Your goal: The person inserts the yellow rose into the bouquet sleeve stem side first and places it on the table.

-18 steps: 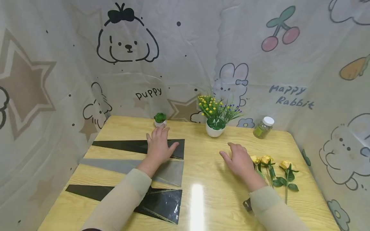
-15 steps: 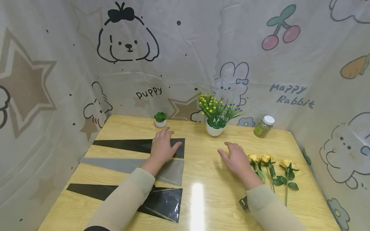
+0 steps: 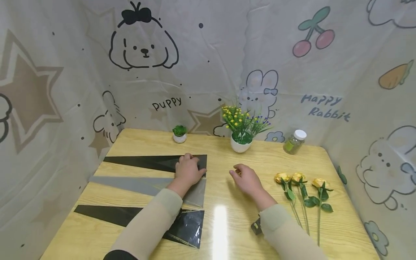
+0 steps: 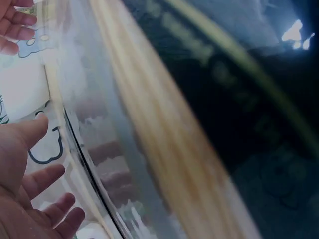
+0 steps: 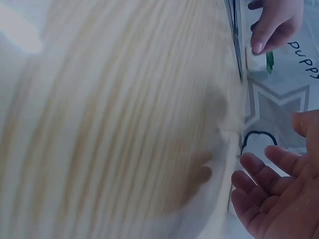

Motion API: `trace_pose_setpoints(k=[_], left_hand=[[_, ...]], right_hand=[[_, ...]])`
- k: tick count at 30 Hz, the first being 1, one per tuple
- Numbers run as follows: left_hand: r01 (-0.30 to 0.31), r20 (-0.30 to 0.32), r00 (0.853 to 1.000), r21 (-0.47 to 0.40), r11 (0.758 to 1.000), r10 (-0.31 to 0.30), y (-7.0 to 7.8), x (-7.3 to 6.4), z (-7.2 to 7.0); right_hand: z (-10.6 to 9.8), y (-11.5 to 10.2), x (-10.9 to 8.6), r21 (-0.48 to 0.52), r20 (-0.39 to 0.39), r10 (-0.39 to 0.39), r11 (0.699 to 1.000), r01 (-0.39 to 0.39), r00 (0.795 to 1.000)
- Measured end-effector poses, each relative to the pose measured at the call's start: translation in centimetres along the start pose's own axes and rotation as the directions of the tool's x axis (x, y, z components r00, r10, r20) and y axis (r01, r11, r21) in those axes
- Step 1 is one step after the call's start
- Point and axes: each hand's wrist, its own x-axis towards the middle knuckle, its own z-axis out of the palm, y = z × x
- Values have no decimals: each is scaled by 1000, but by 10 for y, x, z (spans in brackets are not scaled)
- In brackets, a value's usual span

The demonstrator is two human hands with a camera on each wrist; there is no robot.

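My left hand [image 3: 187, 172] is held low over the wide end of the far black tapered plastic sleeve [image 3: 139, 162], its fingers loosely bent. In the left wrist view the left hand [image 4: 30, 184] has its fingers apart and nothing between them. A grey translucent sleeve [image 3: 125, 184] lies under the left wrist, and a shiny black sleeve [image 3: 188, 227] lies nearer, partly hidden by the forearm. My right hand [image 3: 248, 180] hovers over the wood to the right of the sleeves. Relaxed, bare fingers show on the right hand [image 5: 276, 191] in the right wrist view.
Three yellow roses [image 3: 298, 178] with green stems lie at the right of the wooden table [image 3: 234, 231]. Along the back stand a small succulent pot [image 3: 180, 138], a white flower pot [image 3: 241, 145] and a white-lidded jar [image 3: 294, 143]. A patterned curtain [image 3: 208, 47] surrounds the table.
My left hand has come nearer and slightly right, off the succulent pot's front, with its fingers more bent. The right hand has moved left, away from the roses, uncovering the leftmost rose.
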Motion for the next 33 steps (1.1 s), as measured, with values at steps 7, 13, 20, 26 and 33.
trace_pose_setpoints(k=[7, 13, 20, 26, 33], left_hand=[[34, 46, 998, 44, 998, -36, 0, 1, 7], [44, 40, 998, 57, 997, -46, 2, 1, 10], [82, 22, 996, 48, 995, -83, 7, 0, 9], [101, 33, 994, 59, 993, -103, 9, 2, 9], [123, 32, 992, -7, 992, -123, 7, 7, 5]], right_hand=[[15, -13, 2, 72, 34, -2, 997, -1, 999], [23, -19, 5, 84, 37, -16, 996, 13, 999], [34, -24, 7, 115, 58, -35, 993, 28, 998], [40, -30, 9, 142, 73, -41, 989, 30, 997], [48, -41, 14, 195, 81, -35, 981, 19, 996]])
